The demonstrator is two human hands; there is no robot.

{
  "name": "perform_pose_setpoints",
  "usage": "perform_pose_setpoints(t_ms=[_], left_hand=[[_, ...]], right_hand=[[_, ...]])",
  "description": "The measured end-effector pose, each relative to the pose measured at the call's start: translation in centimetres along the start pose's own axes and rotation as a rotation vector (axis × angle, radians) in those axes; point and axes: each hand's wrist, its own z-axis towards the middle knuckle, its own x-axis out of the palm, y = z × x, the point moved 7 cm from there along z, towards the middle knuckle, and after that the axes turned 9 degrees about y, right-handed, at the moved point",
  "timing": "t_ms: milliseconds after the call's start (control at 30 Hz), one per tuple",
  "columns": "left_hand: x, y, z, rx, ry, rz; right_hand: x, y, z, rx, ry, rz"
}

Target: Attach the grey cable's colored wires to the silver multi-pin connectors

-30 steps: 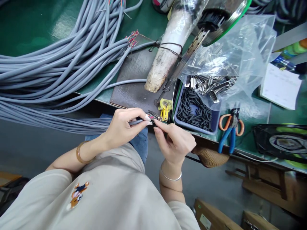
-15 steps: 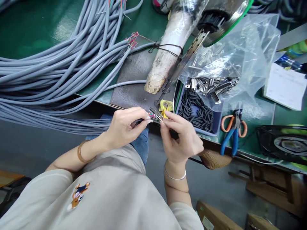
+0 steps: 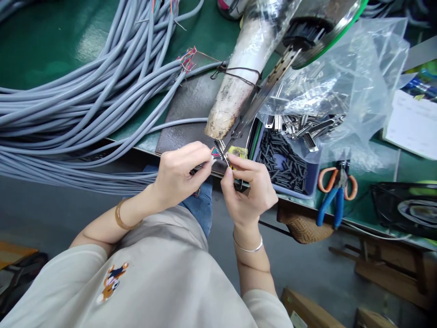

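Observation:
Thin coloured wires (image 3: pixel 215 152) are pinched in the fingertips of my left hand (image 3: pixel 182 171), which is closed. They meet a small metal connector with a row of pins (image 3: pixel 221 148), just under the soldering tool's tip. My right hand (image 3: pixel 247 187) is closed at the connector's right side, with a thin silvery strand (image 3: pixel 228 162) between thumb and forefinger; whether it also grips the connector is hard to tell. A yellow piece (image 3: pixel 239 151) lies partly behind my right fingers.
Grey cables (image 3: pixel 112 100) cover the left. A wrapped white nozzle (image 3: pixel 228 100) points down above my hands. A blue bin (image 3: pixel 309 182) of black tubes, a plastic bag (image 3: pixel 368 91) with connectors, and pliers (image 3: pixel 336 193) lie right. A dark plate (image 3: pixel 187 102) lies beneath the nozzle.
The connector has moved up, closer to the nozzle, and is tilted more steeply. My right hand has shifted left and slightly up. The view has shifted a little.

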Motion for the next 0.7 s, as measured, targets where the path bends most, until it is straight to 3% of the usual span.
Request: perform_pose_setpoints(t_ms=[700], left_hand=[[-0.19, -0.86, 0.59, 0.059, -0.007, 0.245]], right_hand=[[-0.07, -0.31, 0.91, 0.014, -0.031, 0.005]])
